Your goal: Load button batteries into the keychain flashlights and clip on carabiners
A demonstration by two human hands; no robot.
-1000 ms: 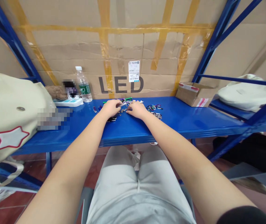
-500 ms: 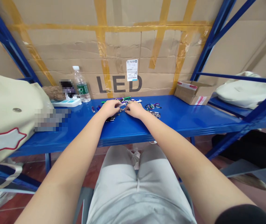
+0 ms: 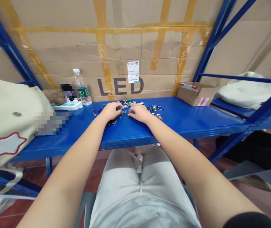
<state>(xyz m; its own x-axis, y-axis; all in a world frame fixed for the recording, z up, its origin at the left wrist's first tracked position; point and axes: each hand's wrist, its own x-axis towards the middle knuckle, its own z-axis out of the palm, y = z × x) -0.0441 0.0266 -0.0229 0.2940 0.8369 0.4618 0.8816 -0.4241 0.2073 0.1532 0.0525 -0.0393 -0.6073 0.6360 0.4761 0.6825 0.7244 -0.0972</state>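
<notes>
My left hand (image 3: 112,110) is closed on a slim, pale silvery tube (image 3: 123,107) that sticks out past its fingertips toward the right. Facing it, my right hand (image 3: 139,112) curves down over the blue tabletop, thumb and fingers a little apart. I see nothing held in it, though its fingertips partly hide what lies below. Small metal pieces (image 3: 124,112) lie between the two hands. Behind them is a heap of coloured slim tubes (image 3: 128,101), green, purple and blue. Dark tubes (image 3: 112,122) rest under my left wrist.
Coloured carabiner-like clips (image 3: 156,108) and silvery metal parts (image 3: 158,116) lie right of my right hand. Farther right stands an open cardboard box (image 3: 192,95). At left are a water bottle (image 3: 84,91), a white power strip (image 3: 69,106) and a cream bag (image 3: 14,110).
My right thumb and fingers have parted slightly and drawn a little away from my left hand. My left hand keeps the tube in nearly the same spot.
</notes>
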